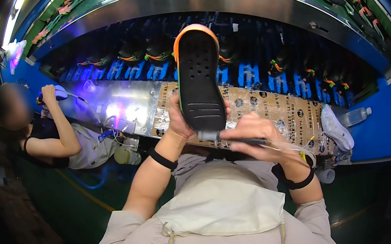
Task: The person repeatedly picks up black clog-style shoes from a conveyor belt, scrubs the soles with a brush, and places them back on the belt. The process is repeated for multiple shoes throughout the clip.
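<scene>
A black shoe sole (199,81) with an orange and green rim stands up in front of me, its toe end away from me. My left hand (179,119) grips it near the heel, with fingertips showing on the right side. My right hand (253,132) is closed round the dark handle (250,141) of a brush-like tool fed by a thin clear hose (283,145). The tool's pale tip (208,135) is at the sole's heel edge. It is blurred, so whether it touches cannot be told.
Behind the sole, blue racks (249,74) carry several dark shoe parts. A cardboard-covered ledge (280,108) runs below them. On the right are a white shoe-shaped piece (335,127) and a clear bottle (357,116). At left, a co-worker (49,132) holds a shoe part. A steel-edged shelf (241,10) arches above.
</scene>
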A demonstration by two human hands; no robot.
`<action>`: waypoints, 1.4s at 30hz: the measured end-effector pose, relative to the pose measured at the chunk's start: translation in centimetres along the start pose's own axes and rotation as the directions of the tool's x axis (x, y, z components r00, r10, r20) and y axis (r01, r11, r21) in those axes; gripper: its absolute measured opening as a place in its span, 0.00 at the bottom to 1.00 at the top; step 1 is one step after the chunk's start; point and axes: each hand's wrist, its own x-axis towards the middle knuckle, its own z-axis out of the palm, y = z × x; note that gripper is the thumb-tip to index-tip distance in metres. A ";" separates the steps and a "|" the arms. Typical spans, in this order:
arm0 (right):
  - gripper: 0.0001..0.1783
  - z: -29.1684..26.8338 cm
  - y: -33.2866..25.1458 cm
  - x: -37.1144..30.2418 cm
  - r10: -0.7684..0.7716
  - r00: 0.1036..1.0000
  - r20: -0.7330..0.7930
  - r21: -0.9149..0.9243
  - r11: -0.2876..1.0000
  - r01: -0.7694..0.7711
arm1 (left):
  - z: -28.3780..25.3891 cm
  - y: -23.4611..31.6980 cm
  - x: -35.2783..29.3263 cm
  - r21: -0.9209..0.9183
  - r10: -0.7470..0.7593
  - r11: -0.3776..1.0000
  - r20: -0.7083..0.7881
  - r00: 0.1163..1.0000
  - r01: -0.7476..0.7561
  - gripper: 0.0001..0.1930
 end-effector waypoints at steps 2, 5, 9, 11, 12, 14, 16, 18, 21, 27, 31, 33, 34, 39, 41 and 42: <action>0.18 -0.3 -0.1 0.1 0.001 0.998 0.060 -0.204 0.979 0.011 | 0.5 0.8 1.0 0.026 -0.024 0.999 0.064 0.998 0.022 0.47; 0.18 -1.3 -0.7 0.3 -0.069 0.966 0.249 -0.144 0.984 0.108 | 1.4 2.2 2.1 0.161 -0.104 0.983 0.095 0.990 0.087 0.39; 0.19 -1.1 -0.4 0.2 0.038 0.998 0.041 -0.277 0.960 -0.025 | 0.5 3.2 3.2 0.259 -0.209 0.947 0.048 0.977 0.190 0.38; 0.19 -1.0 -0.3 0.3 -0.011 0.988 0.155 -0.313 0.948 0.060 | 0.0 3.4 3.9 0.298 -0.255 0.922 -0.017 0.967 0.248 0.33; 0.19 -1.0 -0.3 0.3 -0.035 0.977 0.210 -0.326 0.939 0.104 | -0.3 3.6 4.2 0.318 -0.278 0.906 -0.050 0.959 0.279 0.30; 0.18 -1.5 -0.7 0.4 -0.027 0.976 0.216 -0.252 0.964 0.082 | -0.1 3.8 4.6 0.326 -0.321 0.887 -0.078 0.944 0.329 0.24; 0.18 -1.2 -0.7 0.2 0.013 0.996 0.089 -0.277 0.961 0.013 | 1.3 4.1 5.1 0.400 -0.323 0.840 -0.173 0.930 0.367 0.23; 0.18 -1.4 -0.8 0.4 -0.016 0.986 0.168 -0.407 0.910 0.084 | 1.4 4.3 5.6 0.446 -0.369 0.787 -0.212 0.905 0.426 0.24; 0.19 -1.3 -0.9 0.5 -0.107 0.960 0.260 -0.306 0.933 0.187 | 1.8 4.6 5.9 0.508 -0.406 0.716 -0.254 0.878 0.478 0.25; 0.21 -1.5 -0.9 0.4 -0.035 0.972 0.234 -0.361 0.925 0.120 | 0.3 4.5 5.5 0.452 -0.423 0.737 -0.270 0.865 0.502 0.24; 0.18 -2.1 0.7 0.0 0.051 0.999 -0.019 -0.176 0.983 -0.054 | -1.7 2.4 3.6 0.363 -0.359 0.828 -0.242 0.901 0.427 0.26; 0.14 -3.2 1.7 -0.3 0.276 0.943 -0.183 0.026 0.961 -0.276 | -2.7 1.1 1.7 0.253 -0.411 0.859 -0.179 0.894 0.445 0.27; 0.12 -4.3 2.5 -0.3 0.254 0.945 -0.207 0.038 0.967 -0.252 | -2.9 0.5 0.8 0.196 -0.433 0.869 -0.144 0.890 0.455 0.28; 0.13 -5.1 5.5 -0.5 0.228 0.772 -0.593 -0.091 0.934 -0.346 | -3.0 -1.9 -1.0 0.002 -0.441 0.898 -0.027 0.897 0.441 0.36; 0.16 -2.8 6.4 -0.8 -0.011 0.856 -0.516 -0.393 0.892 -0.225 | -3.8 -3.1 -1.4 -0.010 -0.420 0.907 -0.086 0.904 0.420 0.36; 0.18 -1.4 6.5 -1.1 -0.107 0.889 -0.446 -0.521 0.839 -0.161 | -4.1 -3.2 -1.4 -0.029 -0.405 0.914 -0.079 0.911 0.404 0.37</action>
